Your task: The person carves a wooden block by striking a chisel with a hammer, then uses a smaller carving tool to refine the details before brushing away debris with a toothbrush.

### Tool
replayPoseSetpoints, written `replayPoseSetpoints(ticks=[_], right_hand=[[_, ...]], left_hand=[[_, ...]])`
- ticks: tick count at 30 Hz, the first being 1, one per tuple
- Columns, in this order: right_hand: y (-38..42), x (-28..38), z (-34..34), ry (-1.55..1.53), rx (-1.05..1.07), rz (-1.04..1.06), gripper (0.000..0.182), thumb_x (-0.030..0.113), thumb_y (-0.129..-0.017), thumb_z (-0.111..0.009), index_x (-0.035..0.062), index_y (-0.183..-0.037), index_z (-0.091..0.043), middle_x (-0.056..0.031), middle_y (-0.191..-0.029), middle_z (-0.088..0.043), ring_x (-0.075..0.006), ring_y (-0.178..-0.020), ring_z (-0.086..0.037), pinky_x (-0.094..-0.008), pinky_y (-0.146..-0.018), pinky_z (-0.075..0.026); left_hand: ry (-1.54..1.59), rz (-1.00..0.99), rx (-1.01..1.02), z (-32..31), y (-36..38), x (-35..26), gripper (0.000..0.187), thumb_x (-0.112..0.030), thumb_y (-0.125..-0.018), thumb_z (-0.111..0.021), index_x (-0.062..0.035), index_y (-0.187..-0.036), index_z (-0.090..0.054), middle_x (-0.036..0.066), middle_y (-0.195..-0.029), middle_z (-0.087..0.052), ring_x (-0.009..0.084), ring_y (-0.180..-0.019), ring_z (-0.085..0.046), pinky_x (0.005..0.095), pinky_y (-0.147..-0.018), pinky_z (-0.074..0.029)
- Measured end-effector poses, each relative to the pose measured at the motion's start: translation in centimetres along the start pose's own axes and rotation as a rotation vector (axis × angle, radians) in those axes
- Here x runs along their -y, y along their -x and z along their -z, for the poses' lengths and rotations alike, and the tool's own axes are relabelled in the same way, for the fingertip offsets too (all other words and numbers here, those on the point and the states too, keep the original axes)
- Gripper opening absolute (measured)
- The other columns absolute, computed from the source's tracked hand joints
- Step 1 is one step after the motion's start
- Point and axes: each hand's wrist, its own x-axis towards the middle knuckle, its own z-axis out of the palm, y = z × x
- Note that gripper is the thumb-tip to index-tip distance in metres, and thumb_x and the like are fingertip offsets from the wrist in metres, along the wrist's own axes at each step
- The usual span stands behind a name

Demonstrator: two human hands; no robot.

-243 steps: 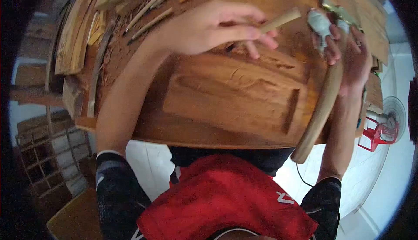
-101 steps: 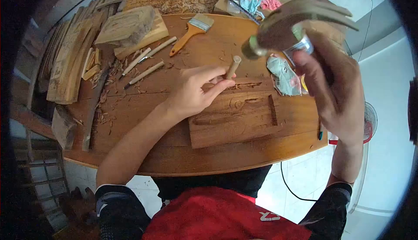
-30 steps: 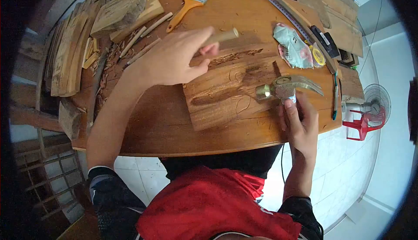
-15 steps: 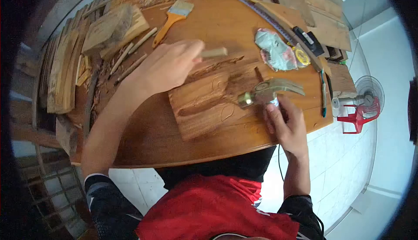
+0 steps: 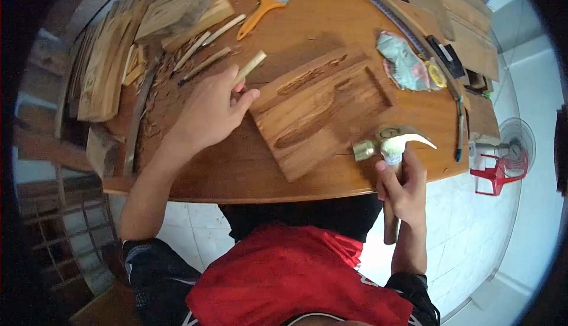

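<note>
A carved brown wooden board [image 5: 302, 161] lies at an angle on the table, with long hollowed grooves and a squarish recess in its face. Just left of it is my left hand [image 5: 214, 107], fingers closed around a chisel [image 5: 253, 65]. Its pale wooden handle sticks out past the fingers, while its blade is hidden. At the board's lower right, my right hand [image 5: 405, 187] grips a claw hammer [image 5: 393, 142] by the handle, close under the head. The brass-coloured striking face points left, toward the board, and the claw curves right.
More wooden-handled tools [image 5: 207, 63] lie among shavings at left, near stacked wood blocks [image 5: 177, 15]. A flat brush [image 5: 266, 7] rests at the back. Plastic wrapping [image 5: 402, 60], a yellow tape roll [image 5: 436, 76] and a long ruler [image 5: 402, 27] are at right.
My left hand has drawn back left from over the board, tilting the chisel handle more upright. My right hand has moved the hammer away from the board, toward the near right. The view has shifted slightly.
</note>
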Motion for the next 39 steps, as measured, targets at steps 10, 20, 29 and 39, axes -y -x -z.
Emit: replayPoseSetpoints(ticks=[10,20,29,39], right_hand=[[0.8,-1.0,-1.1,-0.179,0.064,-0.056,0.021,0.018,-0.108,-0.053,-0.0007,-0.117,-0.052,-0.0073,-0.083,-0.062,-0.0139,-0.068,-0.062,-0.0267,-0.057,-0.049],[-5.4,4.7,2.9,0.136,-0.164,0.332,0.026,0.023,-0.109,-0.052,-0.0018,-0.113,-0.059,-0.0111,-0.098,-0.069,-0.0155,-0.079,-0.065,-0.0318,-0.072,-0.053],[0.4,0.2,5.0,-0.108,-0.119,0.028,0.029,0.026,-0.111,-0.048,-0.0018,-0.116,-0.054,-0.0117,-0.088,-0.065,-0.0164,-0.066,-0.067,-0.0272,-0.057,-0.054],[-3.7,0.0,4.2,-0.084,-0.194,0.244,0.04,0.027,-0.112,-0.043,-0.0071,-0.127,-0.057,-0.0235,-0.119,-0.07,-0.0262,-0.108,-0.07,-0.0384,-0.098,-0.055]], left_hand=[[0.151,-0.122,0.173,-1.4,6.4,-3.5,0.03,-0.02,-0.095,-0.071,-0.0012,-0.089,-0.049,0.015,-0.069,-0.061,0.0325,-0.061,-0.068,0.0402,-0.053,-0.05],[0.361,-0.45,0.354,-3.7,5.0,-5.4,0.035,-0.007,-0.088,-0.072,-0.0044,-0.121,-0.063,0.012,-0.1,-0.07,0.0239,-0.086,-0.071,0.0356,-0.072,-0.058],[0.157,-0.805,0.078,-5.1,0.3,-4.4,0.04,-0.012,-0.072,-0.09,-0.006,-0.105,-0.067,0.006,-0.101,-0.07,0.0211,-0.079,-0.062,0.0324,-0.069,-0.052],[0.121,-0.637,-0.114,-7.7,1.4,-5.6,0.037,-0.014,-0.076,-0.089,-0.0036,-0.102,-0.065,0.005,-0.096,-0.067,0.0192,-0.074,-0.056,0.0321,-0.066,-0.048]])
